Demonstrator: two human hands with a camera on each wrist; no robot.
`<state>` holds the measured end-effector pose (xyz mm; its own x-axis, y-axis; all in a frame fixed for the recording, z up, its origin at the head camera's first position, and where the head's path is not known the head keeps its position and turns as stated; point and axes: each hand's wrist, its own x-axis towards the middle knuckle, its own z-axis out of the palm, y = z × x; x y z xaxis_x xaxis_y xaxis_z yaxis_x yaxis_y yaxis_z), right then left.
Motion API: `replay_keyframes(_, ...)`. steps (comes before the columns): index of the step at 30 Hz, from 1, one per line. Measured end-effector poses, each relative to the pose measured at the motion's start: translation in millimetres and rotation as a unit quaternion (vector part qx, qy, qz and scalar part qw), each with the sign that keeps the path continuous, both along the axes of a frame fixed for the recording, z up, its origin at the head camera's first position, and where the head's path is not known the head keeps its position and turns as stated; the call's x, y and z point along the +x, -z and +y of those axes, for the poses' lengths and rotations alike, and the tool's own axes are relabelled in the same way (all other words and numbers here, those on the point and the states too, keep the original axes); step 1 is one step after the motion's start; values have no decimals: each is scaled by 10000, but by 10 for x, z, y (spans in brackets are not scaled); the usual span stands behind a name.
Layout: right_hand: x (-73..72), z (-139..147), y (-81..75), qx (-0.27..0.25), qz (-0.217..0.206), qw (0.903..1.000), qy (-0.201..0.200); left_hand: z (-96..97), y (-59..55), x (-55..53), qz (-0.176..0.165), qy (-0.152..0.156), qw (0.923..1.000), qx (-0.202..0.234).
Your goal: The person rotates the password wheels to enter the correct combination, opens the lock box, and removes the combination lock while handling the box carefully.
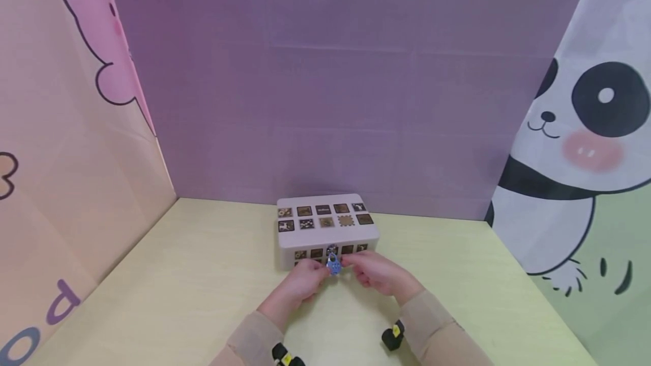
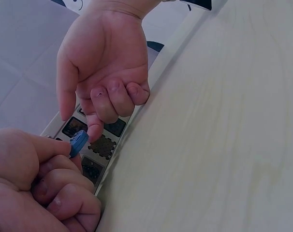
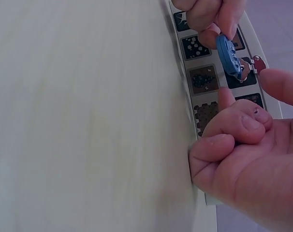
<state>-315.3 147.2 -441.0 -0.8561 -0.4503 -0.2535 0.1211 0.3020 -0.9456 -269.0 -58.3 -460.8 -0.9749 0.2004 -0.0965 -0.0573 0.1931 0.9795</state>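
A blue padlock (image 1: 334, 266), with small raised marks on its face, hangs at the front clasp (image 3: 258, 64) of a pale box (image 1: 325, 237). Small dark square pictures cover the box's lid and front. My left hand (image 1: 304, 281) pinches the padlock's body between thumb and index finger, its other fingers curled. Close by on the right, my right hand (image 1: 378, 273) points its index finger towards the padlock, thumb held apart and the other fingers bent. Nothing is in its grasp. Whether its index fingertip touches the padlock cannot be told.
The box stands on a light wood-grain table (image 1: 218, 253), near its back edge. A purple backdrop (image 1: 330, 100) rises behind it. Printed panels flank the table, with a panda (image 1: 569, 129) on the right one. A black wrist device (image 1: 393, 336) sits by the right cuff.
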Motion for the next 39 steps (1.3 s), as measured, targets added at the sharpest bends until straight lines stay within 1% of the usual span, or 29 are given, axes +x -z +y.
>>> replay_keyframes(9, 14, -1, 8, 37, 102, 9998, -161, -4, -4, 5, 11, 54, 10000, 26)
replay_keyframes(16, 27, -70, 21, -176, 209, 9991, -328, -4, 8, 0, -50, 91, 9999, 46)
replay_keyframes(22, 18, -139, 48, -281, 273, 9984, -418, -13, -1, -3, -159, 45, 9999, 43)
replay_keyframes(32, 60, -235, 8, 0, 516, 9979, -398, 0, 7, -15, -149, 77, 9998, 99)
replay_keyframes(39, 65, -226, -15, 81, 474, 9981, -375, -3, 9, -8, -111, 115, 9998, 104)
